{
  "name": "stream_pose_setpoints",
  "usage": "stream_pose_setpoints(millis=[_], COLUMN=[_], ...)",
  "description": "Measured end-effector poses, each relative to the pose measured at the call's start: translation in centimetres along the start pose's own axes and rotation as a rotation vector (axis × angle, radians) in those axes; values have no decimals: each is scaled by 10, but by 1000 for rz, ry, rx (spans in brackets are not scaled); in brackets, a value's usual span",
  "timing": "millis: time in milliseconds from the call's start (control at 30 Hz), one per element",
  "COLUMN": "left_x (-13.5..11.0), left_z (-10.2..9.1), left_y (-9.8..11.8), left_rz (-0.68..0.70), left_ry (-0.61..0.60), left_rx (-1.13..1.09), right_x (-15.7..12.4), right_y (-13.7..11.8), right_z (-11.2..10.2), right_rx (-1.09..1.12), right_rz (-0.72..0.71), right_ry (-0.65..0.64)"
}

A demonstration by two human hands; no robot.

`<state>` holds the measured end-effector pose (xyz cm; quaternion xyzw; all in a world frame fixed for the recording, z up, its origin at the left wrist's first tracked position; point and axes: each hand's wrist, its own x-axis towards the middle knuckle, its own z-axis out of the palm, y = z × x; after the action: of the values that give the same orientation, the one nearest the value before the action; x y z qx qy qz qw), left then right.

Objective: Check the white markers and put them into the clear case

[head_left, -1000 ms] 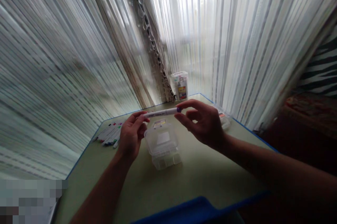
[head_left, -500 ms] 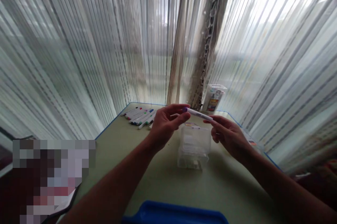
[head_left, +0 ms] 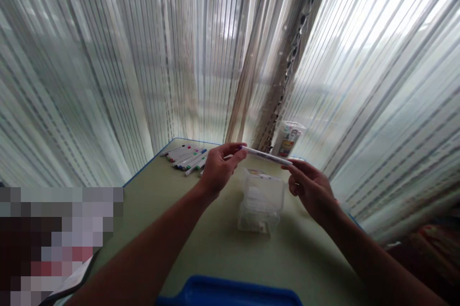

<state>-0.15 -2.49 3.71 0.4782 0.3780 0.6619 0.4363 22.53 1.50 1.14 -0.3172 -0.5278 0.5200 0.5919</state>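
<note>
A white marker [head_left: 269, 155] with a purple end is stretched between both hands above the table, sloping down slightly to the right. My left hand [head_left: 224, 162] pinches its purple end, which the fingers largely cover. At the opposite end, my right hand [head_left: 311, 179] grips the tip of the barrel between thumb and fingers. Below the marker stands a clear plastic box [head_left: 264, 193] with its lid up. Left of my left hand lies a loose pile of white markers [head_left: 187, 158] with variously coloured caps.
A clear package with a printed label [head_left: 287, 139] stands at the table's back edge before the striped curtains [head_left: 194, 57]. A blue tray [head_left: 237, 291] lies at the near edge of the green table [head_left: 201, 248]. Something at the lower left is pixelated.
My left hand has shifted a little left with the purple end, and more of the white barrel shows between the hands. The camera view has tilted slightly.
</note>
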Motion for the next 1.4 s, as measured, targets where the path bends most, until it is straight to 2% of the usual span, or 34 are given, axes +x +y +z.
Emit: stream_pose_setpoints(millis=[167, 333, 500, 800, 1400], left_x=[8, 8, 4, 2, 3], left_z=[-4, -1, 2, 3, 4], left_y=[-7, -5, -4, -9, -9], left_rz=[-101, -129, -93, -36, -88], left_ry=[67, 31, -25, -19, -39], left_rx=[60, 18, 2, 74, -5], right_x=[-4, -3, 0, -1, 2], right_y=[-6, -10, -11, -10, -9], right_z=[3, 1, -2, -2, -4], right_rx=[-71, -81, -76, -136, -137], right_rz=[-111, -146, -147, -90, -56], right_ry=[-7, -6, 1, -12, 33])
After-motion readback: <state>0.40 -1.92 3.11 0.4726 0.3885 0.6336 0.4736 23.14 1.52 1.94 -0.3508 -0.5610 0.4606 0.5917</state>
